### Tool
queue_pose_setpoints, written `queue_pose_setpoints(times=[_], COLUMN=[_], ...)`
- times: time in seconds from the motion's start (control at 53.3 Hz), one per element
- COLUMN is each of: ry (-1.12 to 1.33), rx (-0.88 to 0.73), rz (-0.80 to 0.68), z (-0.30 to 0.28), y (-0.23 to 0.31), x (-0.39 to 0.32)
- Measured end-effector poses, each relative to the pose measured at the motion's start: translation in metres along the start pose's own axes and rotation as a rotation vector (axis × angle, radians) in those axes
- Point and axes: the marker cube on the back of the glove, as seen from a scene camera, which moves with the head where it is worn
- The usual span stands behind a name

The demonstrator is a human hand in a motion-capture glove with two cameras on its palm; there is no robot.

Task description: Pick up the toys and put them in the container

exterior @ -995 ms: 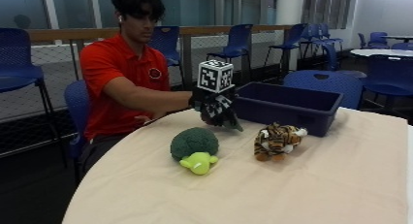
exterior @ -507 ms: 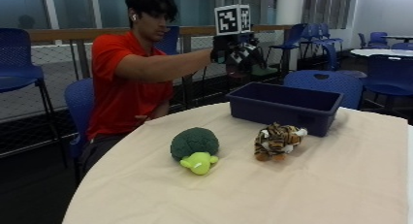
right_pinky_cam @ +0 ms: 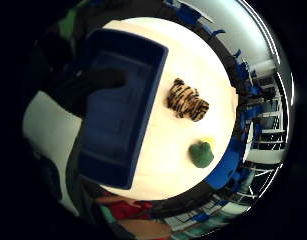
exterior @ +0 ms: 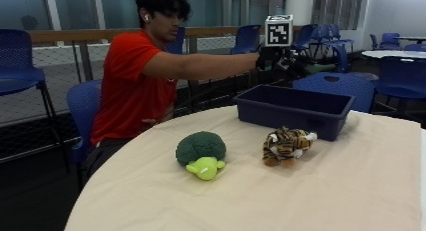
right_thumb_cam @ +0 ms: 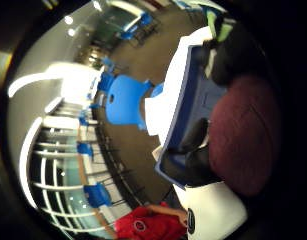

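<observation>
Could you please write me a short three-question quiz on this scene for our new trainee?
1. True or false: the tiger toy already lies inside the blue container.
2. Which toy lies nearer the person's chair: A) the green turtle toy, B) the tiger toy?
3. Fill in: the gloved right hand is raised above the ______.

Key
1. False: it lies on the table, beside the container's front wall.
2. A.
3. Container; the palm views look down into it, and something dark red shows close to the palm.
</observation>
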Motion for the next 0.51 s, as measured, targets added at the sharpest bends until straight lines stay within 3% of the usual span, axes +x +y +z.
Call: queue_pose_setpoints(times=[0.131, 0.357, 0.507], ry=[-0.063, 0.090, 0.014], rx=[-0.115, -0.052, -0.040], rz=[0.007, -0.006, 0.238], z=[0.005, 0.000, -0.001], y=[0.009, 0.054, 0.088], x=[0.012, 0.118, 0.192])
